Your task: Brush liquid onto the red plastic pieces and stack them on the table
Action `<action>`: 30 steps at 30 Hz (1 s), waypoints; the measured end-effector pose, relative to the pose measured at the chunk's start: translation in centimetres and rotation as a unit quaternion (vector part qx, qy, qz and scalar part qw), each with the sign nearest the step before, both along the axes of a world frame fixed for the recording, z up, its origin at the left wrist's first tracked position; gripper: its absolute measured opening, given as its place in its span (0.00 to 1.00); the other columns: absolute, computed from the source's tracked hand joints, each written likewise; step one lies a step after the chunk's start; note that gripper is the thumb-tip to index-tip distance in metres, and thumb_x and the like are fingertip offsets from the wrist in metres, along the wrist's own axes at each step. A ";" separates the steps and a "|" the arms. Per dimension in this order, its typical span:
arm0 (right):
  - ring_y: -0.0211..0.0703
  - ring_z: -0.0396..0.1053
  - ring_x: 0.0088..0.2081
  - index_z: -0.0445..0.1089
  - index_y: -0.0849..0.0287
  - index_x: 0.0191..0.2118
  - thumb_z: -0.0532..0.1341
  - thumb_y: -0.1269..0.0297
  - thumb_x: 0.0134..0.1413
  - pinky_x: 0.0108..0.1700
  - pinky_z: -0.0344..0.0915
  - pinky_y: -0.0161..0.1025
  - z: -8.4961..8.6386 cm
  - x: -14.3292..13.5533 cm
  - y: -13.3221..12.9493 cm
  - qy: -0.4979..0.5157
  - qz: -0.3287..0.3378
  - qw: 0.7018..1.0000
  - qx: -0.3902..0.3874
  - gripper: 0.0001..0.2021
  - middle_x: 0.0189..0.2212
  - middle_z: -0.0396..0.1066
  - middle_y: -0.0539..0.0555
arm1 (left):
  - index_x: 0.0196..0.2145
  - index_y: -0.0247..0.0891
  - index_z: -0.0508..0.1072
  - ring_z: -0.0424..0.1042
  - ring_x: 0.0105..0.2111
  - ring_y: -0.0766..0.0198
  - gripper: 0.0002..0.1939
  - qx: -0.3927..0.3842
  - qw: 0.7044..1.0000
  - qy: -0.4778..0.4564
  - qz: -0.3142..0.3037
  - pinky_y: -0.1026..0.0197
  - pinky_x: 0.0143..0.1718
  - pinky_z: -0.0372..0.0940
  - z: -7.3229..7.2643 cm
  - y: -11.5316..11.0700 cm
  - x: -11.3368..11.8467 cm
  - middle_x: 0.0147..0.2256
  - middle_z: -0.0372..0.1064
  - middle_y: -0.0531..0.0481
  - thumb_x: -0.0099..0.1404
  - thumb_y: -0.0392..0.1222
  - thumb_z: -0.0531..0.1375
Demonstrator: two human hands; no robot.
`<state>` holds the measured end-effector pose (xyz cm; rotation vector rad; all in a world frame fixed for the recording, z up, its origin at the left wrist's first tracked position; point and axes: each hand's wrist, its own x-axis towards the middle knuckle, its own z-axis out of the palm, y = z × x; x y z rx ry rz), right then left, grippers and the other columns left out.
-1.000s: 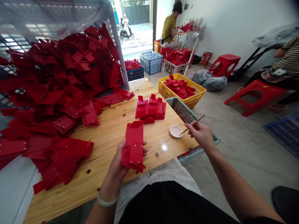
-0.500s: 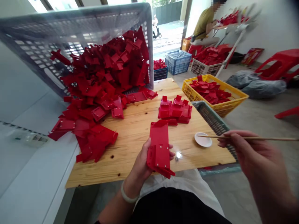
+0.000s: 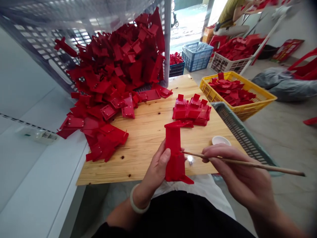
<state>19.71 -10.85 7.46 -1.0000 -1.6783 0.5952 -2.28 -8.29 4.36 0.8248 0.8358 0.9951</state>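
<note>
My left hand (image 3: 158, 165) is closed round a red plastic part (image 3: 173, 142), a long flat piece with raised flaps at both ends, held upright over the table's front edge. A thin wooden stick (image 3: 237, 161), perhaps a brush, is pinched in my right hand (image 3: 237, 175). Its thin tip meets the right edge of the red part, about halfway up. Behind my right hand sits a small white dish (image 3: 221, 140). Several similar red parts (image 3: 192, 110) stand grouped on the wooden table (image 3: 148, 138) just beyond the held one.
A tipped grey crate (image 3: 166, 43) spills a large heap of red parts (image 3: 119, 69) over the table's left side. To the right are a yellow crate (image 3: 260, 102) of red parts and a green crate (image 3: 247, 132). A person (image 3: 229, 16) sits at the back.
My right hand has moved left, bringing the stick's tip from the white dish to the red part. The part has been turned more upright in my left hand. The view has shifted slightly.
</note>
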 end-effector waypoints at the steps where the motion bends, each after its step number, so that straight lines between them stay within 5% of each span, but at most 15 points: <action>1: 0.48 0.78 0.41 0.76 0.47 0.53 0.62 0.72 0.70 0.48 0.76 0.45 0.0 -0.1 0.0 -0.005 -0.003 1.000 -0.001 0.13 0.42 0.79 0.52 | 0.60 0.39 0.72 0.83 0.45 0.50 0.30 0.007 1.000 0.006 0.000 0.54 0.45 0.76 -0.1 0.0 0.0 0.52 0.80 0.38 0.72 0.63 0.63; 13: 0.46 0.76 0.38 0.75 0.49 0.53 0.62 0.74 0.70 0.41 0.74 0.43 -0.1 -0.5 0.7 -0.014 0.010 1.000 0.000 0.13 0.37 0.77 0.52 | 0.64 0.39 0.68 0.83 0.46 0.48 0.34 0.007 1.000 0.013 -0.011 0.51 0.47 0.76 -0.3 0.0 -0.1 0.53 0.79 0.37 0.71 0.64 0.64; 19: 0.46 0.78 0.37 0.79 0.50 0.46 0.65 0.64 0.71 0.41 0.78 0.43 -1.0 -0.4 1.3 0.131 -0.059 0.987 -0.073 0.05 0.41 0.78 0.54 | 0.57 0.36 0.75 0.83 0.43 0.48 0.29 -0.004 0.999 -0.035 -0.015 0.52 0.45 0.76 -0.3 0.2 -0.1 0.51 0.81 0.36 0.74 0.64 0.59; 25: 0.42 0.77 0.35 0.81 0.52 0.44 0.67 0.59 0.70 0.41 0.78 0.40 -2.4 -0.6 2.6 0.262 0.010 0.955 -0.140 0.05 0.38 0.78 0.53 | 0.51 0.27 0.80 0.83 0.40 0.48 0.39 -0.055 0.994 -0.067 -0.071 0.55 0.41 0.76 -0.3 0.5 -0.2 0.40 0.83 0.31 0.71 0.71 0.58; 30: 0.41 0.77 0.35 0.81 0.52 0.43 0.67 0.58 0.70 0.41 0.78 0.38 -2.6 -0.6 2.9 0.285 0.050 0.944 -0.156 0.06 0.38 0.78 0.52 | 0.51 0.27 0.82 0.83 0.41 0.49 0.41 -0.065 0.991 -0.076 -0.085 0.55 0.42 0.76 -0.5 0.5 -0.3 0.43 0.83 0.30 0.71 0.72 0.55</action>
